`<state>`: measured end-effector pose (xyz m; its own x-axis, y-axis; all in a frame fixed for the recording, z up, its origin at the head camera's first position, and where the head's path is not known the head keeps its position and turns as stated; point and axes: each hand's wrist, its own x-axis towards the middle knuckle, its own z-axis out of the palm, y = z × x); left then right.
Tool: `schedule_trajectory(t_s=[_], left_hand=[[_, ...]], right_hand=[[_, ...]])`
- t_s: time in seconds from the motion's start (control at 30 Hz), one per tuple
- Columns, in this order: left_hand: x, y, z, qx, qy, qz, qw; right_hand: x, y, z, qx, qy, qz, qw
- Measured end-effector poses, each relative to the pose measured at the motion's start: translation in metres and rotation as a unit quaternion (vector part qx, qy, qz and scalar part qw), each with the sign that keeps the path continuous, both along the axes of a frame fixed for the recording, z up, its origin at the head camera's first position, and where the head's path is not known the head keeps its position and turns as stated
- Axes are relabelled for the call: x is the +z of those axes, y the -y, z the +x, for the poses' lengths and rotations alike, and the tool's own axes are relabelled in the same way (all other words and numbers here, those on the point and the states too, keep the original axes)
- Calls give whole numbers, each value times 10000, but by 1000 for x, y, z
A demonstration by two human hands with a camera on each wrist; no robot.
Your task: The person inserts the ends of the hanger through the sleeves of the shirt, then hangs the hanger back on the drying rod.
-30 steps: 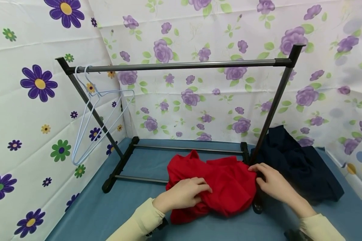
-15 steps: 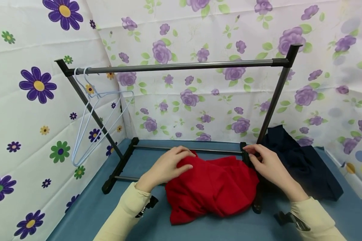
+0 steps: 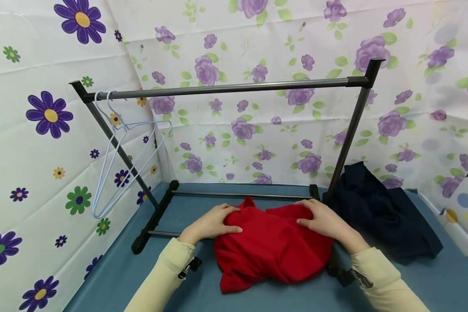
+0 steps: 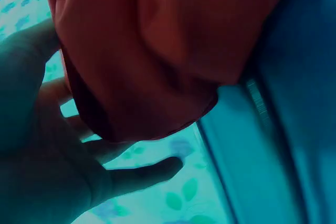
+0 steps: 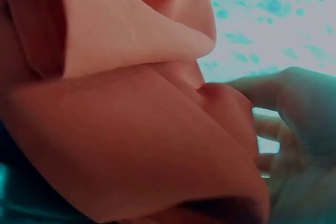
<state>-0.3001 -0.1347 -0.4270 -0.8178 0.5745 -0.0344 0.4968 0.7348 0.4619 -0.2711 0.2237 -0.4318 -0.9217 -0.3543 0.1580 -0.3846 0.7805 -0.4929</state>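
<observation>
A crumpled red cloth (image 3: 271, 247) lies on the blue surface at the front right of the rack. My left hand (image 3: 214, 223) is at its upper left edge, thumb apart from the relaxed fingers; in the left wrist view the hand (image 4: 58, 150) has its fingertips partly behind the cloth (image 4: 152, 56). At the cloth's upper right is my right hand (image 3: 325, 219), fingers loosely bent over the edge. The right wrist view has that hand (image 5: 299, 114) beside the cloth (image 5: 131, 140), its fingertips partly hidden.
A dark metal rack (image 3: 226, 89) stands over the blue surface (image 3: 113, 277). Two light blue hangers (image 3: 101, 186) hang at its left end. Dark navy fabric (image 3: 386, 216) lies behind and right of the rack's right leg. Flowered sheets (image 3: 206, 130) form the backdrop.
My left hand has moved up from the cloth's middle to its upper left edge. My right hand has come left from beside the rack's right leg onto the cloth's upper right.
</observation>
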Motion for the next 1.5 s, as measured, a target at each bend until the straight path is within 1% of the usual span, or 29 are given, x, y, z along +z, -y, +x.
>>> schedule_trajectory(t_s=[0.07,0.13,0.17,0.23,0.37,0.47,0.57,0.7,0.87,0.93,1.03,1.13,1.23,1.33,1.43,1.5], left_hand=[[-6,0,1,-116,173,-64,9998],[-9,0,2,-191,308,-65,9993],[-10,0,3,-241,326,-63,9992],[-13,1,5,-326,346,-35,9989],[-18,4,9,-399,469,-4,9981],[-20,6,12,-377,595,-17,9975],[-22,7,14,-358,612,1,9975],[-23,7,17,-449,478,-11,9978],[-22,7,19,-741,26,-53,9972],[-21,7,19,-872,-192,-36,9960],[-15,8,19,-1004,-528,-47,9935],[-6,7,17,-1113,-960,-56,9891],[6,6,12,-1170,-1357,-17,9838],[19,2,8,-1154,-1717,111,9783],[31,-2,5,-1063,-2151,364,9701],[37,-6,3,-953,-2513,591,9614]], right_hand=[[-5,3,0,175,254,119,9995],[-11,6,1,274,390,305,9984],[-15,7,1,336,411,401,9978],[-22,10,2,422,385,573,9967],[-34,14,4,566,171,815,9949],[-41,17,6,524,243,716,9958],[-45,18,7,446,305,586,9968],[-49,20,9,225,328,640,9972],[-51,20,12,147,93,708,9973],[-49,19,12,181,-23,658,9977],[-46,17,13,205,-181,538,9982],[-39,15,13,192,-372,373,9984],[-30,13,14,155,-616,183,9978],[-22,10,14,28,-895,-50,9960],[-14,7,13,-192,-1294,-306,9909],[-10,4,14,-380,-1584,-498,9854]])
